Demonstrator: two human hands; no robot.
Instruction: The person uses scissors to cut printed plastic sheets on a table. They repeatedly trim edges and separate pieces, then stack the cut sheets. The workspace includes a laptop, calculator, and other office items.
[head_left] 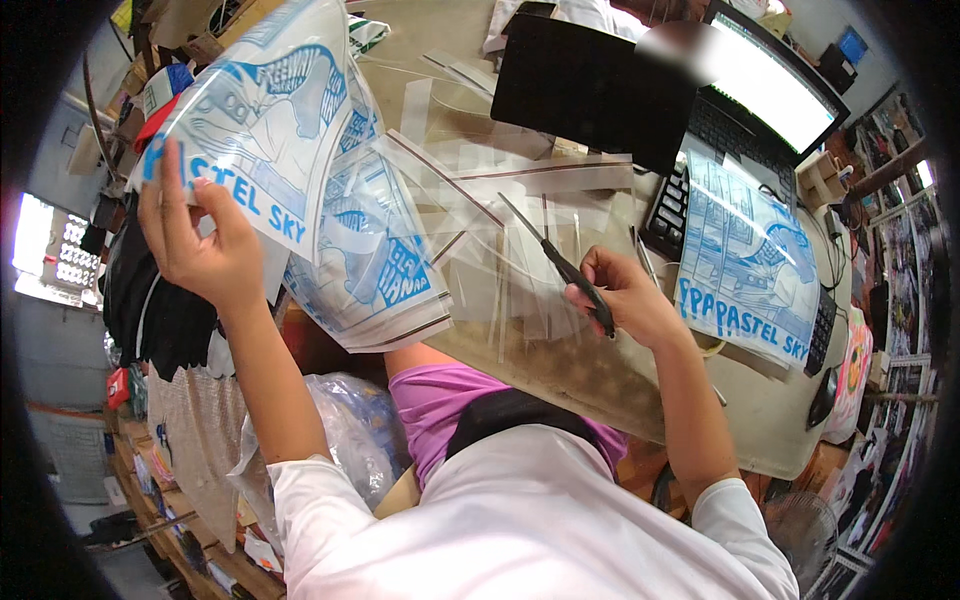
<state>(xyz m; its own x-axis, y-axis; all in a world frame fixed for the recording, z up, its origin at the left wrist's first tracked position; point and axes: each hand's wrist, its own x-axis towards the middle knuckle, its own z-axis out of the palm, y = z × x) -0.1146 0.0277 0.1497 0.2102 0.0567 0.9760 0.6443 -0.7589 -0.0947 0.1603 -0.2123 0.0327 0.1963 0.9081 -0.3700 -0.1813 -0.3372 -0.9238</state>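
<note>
My left hand (205, 240) is raised at the left, thumb and fingers pinching the lower edge of a clear plastic bag (265, 110) printed in blue. The bag's film bulges and curves upward. Below it, another fold or layer of printed plastic (375, 265) hangs over the table's front edge; I cannot tell whether it is the same piece. Over the table's middle, my right hand (630, 295) grips black-handled scissors (567, 268) by the handles. Their blades point up and left, looking closed, apart from the bag.
Clear cut-off plastic strips (470, 215) litter the table (590, 385). To the right, a similar printed bag (750, 265) lies beside a keyboard (667, 210) and a mouse (823, 398). Farther back are a black panel (590, 90) and a lit screen (780, 75). Crumpled clear plastic (350, 430) sits below left.
</note>
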